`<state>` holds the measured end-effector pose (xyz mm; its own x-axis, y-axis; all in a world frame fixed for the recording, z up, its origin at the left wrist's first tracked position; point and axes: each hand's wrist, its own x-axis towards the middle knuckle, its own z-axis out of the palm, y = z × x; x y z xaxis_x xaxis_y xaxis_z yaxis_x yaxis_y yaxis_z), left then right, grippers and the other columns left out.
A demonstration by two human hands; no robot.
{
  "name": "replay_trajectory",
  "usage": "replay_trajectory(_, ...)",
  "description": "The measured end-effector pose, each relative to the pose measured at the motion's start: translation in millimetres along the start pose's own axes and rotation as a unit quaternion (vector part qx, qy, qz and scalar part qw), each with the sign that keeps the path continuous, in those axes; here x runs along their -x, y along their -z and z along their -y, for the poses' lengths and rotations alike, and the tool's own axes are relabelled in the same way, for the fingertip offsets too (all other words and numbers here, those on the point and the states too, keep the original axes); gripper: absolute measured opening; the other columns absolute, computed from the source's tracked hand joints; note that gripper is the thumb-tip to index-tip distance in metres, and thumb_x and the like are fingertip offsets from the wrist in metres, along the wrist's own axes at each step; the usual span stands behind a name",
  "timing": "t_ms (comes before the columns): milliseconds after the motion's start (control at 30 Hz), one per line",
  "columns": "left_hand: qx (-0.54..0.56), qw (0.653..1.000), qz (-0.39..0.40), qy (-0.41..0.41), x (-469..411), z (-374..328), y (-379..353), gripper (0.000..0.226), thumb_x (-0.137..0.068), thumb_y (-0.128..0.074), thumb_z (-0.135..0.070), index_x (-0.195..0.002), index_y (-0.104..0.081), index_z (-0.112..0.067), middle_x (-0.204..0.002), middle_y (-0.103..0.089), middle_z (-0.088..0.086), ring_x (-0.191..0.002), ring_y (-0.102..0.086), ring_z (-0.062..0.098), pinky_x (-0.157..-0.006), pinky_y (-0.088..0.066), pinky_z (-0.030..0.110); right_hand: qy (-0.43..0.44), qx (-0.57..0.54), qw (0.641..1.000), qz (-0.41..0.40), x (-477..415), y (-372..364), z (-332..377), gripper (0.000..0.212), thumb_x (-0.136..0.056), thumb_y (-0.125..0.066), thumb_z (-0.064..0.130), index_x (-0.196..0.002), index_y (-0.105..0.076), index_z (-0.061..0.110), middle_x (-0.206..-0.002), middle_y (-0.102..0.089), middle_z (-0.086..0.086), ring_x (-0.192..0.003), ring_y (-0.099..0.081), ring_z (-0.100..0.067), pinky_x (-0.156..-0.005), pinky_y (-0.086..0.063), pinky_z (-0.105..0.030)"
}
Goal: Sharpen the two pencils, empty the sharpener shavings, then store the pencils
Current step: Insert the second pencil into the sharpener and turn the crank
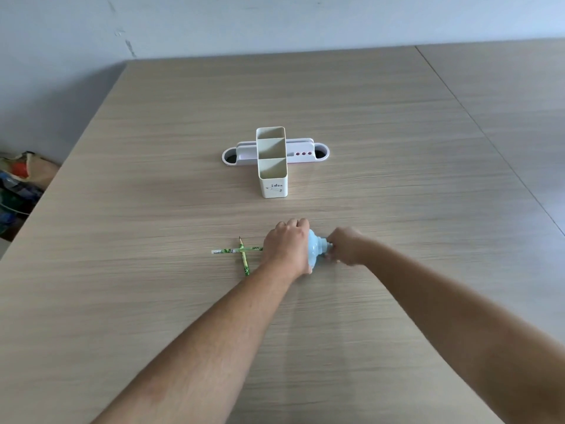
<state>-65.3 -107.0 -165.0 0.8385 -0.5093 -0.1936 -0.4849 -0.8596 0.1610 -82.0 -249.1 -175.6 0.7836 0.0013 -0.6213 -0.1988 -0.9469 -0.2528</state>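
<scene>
A light blue sharpener stands on the wooden table. My left hand is wrapped around its left side and covers most of its body. My right hand pinches the small knob at the sharpener's right end. Two green patterned pencils lie crossed just left of my left hand: one pencil lies sideways with its right end hidden by my hand, the other pencil points away from me with a dark tip. A cream pencil holder with three compartments stands farther back, all visible compartments showing nothing inside.
A white oblong desk organiser with round openings at both ends sits behind the pencil holder. A second table joins on the right. Bags and clutter lie on the floor past the table's left edge.
</scene>
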Motion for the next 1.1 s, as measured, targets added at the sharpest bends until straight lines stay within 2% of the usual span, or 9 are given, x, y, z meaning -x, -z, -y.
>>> replay_trajectory(133,-0.001,1.000,-0.008,-0.012,0.9,1.3,-0.8,0.069,-0.060,-0.086,-0.029,-0.115,-0.047,-0.012,-0.117,-0.059,0.005,-0.105,-0.056,0.025,-0.078,-0.048,0.034,0.096,-0.084,0.982,0.140,40.2,30.2,-9.9,0.023,-0.091,-0.050,0.012,-0.079,-0.070,0.014,-0.060,-0.056,0.004,-0.051,-0.050,-0.004,-0.052,-0.042,-0.014)
replay_trajectory(233,-0.009,1.000,-0.007,-0.014,1.7,0.7,-0.4,0.072,-0.060,-0.085,-0.027,-0.119,-0.047,-0.012,-0.118,-0.058,0.005,-0.105,-0.056,0.026,-0.078,-0.048,0.035,0.085,-0.145,0.986,-0.005,25.5,63.0,-11.1,0.021,-0.089,-0.053,0.008,-0.078,-0.070,0.013,-0.059,-0.058,0.003,-0.055,-0.051,-0.011,-0.053,-0.042,-0.017)
replay_trajectory(333,-0.009,1.000,-0.001,-0.009,0.6,0.0,-0.5,0.074,-0.059,-0.086,-0.029,-0.119,-0.046,-0.012,-0.119,-0.058,0.004,-0.107,-0.055,0.026,-0.078,-0.049,0.036,0.030,-0.044,0.995,-0.084,-3.0,40.5,-2.0,0.023,-0.091,-0.050,0.012,-0.100,-0.071,0.006,-0.086,-0.071,-0.007,-0.078,-0.059,-0.019,-0.068,-0.046,-0.025)
replay_trajectory(400,-0.002,1.000,0.002,-0.002,-0.8,0.2,-0.3,0.073,-0.059,-0.087,-0.031,-0.117,-0.047,-0.013,-0.120,-0.058,0.004,-0.109,-0.055,0.025,-0.080,-0.048,0.035,-0.001,-0.014,0.999,-0.040,0.2,10.3,0.8,0.024,-0.090,-0.051,0.011,-0.107,-0.067,0.004,-0.093,-0.070,-0.009,-0.073,-0.059,-0.018,-0.068,-0.047,-0.026)
replay_trajectory(533,-0.004,1.000,0.001,-0.008,-0.5,0.8,-1.4,0.072,-0.061,-0.087,-0.032,-0.117,-0.047,-0.013,-0.119,-0.058,0.004,-0.108,-0.055,0.024,-0.083,-0.048,0.035,0.075,-0.077,0.984,0.140,37.7,20.6,-8.7,0.020,-0.092,-0.050,0.012,-0.088,-0.069,0.008,-0.064,-0.059,0.002,-0.054,-0.052,-0.008,-0.051,-0.045,-0.012)
replay_trajectory(767,-0.011,1.000,-0.002,-0.007,-0.4,0.6,-1.2,0.071,-0.060,-0.085,-0.029,-0.118,-0.047,-0.012,-0.119,-0.058,0.004,-0.107,-0.055,0.025,-0.079,-0.048,0.035,0.028,-0.069,0.993,-0.094,-4.0,36.7,-2.1,0.025,-0.091,-0.049,0.010,-0.101,-0.070,0.004,-0.073,-0.065,-0.001,-0.069,-0.054,-0.015,-0.065,-0.046,-0.022)
replay_trajectory(833,-0.003,1.000,0.001,-0.001,-1.7,0.4,-1.1,0.070,-0.060,-0.086,-0.031,-0.116,-0.047,-0.013,-0.120,-0.057,0.004,-0.109,-0.054,0.024,-0.081,-0.047,0.034,0.001,-0.047,0.997,-0.067,-5.0,5.2,-3.7,0.024,-0.090,-0.050,0.012,-0.104,-0.068,0.005,-0.092,-0.070,-0.009,-0.074,-0.053,-0.017,-0.073,-0.048,-0.026)
replay_trajectory(1000,0.003,1.000,-0.007,-0.006,-1.4,2.0,-2.5,0.068,-0.061,-0.086,-0.030,-0.114,-0.048,-0.012,-0.117,-0.058,0.004,-0.106,-0.055,0.024,-0.081,-0.047,0.034,0.080,-0.078,0.987,0.116,37.9,18.2,-9.7,0.022,-0.092,-0.049,0.013,-0.086,-0.069,0.010,-0.059,-0.057,0.005,-0.045,-0.050,0.001,-0.048,-0.041,-0.010)
replay_trajectory(1100,-0.003,1.000,-0.013,-0.010,-0.6,1.4,-2.8,0.069,-0.060,-0.085,-0.028,-0.117,-0.047,-0.013,-0.116,-0.058,0.003,-0.105,-0.055,0.024,-0.079,-0.048,0.034,0.102,-0.124,0.986,0.035,28.7,59.1,-11.0,0.019,-0.090,-0.052,0.007,-0.084,-0.070,0.009,-0.059,-0.058,0.003,-0.051,-0.051,-0.007,-0.046,-0.042,-0.008)
